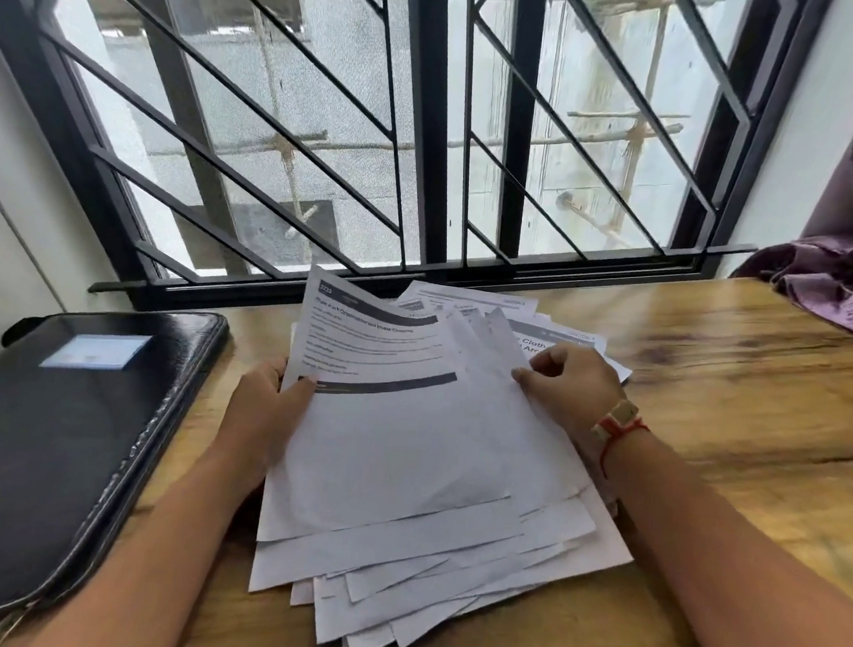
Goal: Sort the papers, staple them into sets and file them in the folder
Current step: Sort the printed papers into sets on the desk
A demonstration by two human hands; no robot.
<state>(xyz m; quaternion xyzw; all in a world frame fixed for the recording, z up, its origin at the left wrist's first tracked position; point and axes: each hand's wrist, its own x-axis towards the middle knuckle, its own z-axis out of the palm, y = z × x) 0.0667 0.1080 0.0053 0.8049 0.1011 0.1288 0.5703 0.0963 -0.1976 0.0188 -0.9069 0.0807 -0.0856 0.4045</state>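
Here we see the fanned stack of papers [416,477] lying on the wooden bench [742,402], with the closed black folder [53,445] just to the stack's left. At the stack's left edge our left grip [267,412] pinches the top sheets, thumb on the print. At its upper right our right grip [568,387] rests with fingers curled; we cannot tell whether it pinches a sheet.

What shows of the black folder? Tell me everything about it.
The black folder looks like glossy leather, with a zip running round its edge and a pale rectangular patch on the cover. It lies flat and closed on the wooden table, left of the papers and apart from them. The left hand and right hand are on the papers, not on it.
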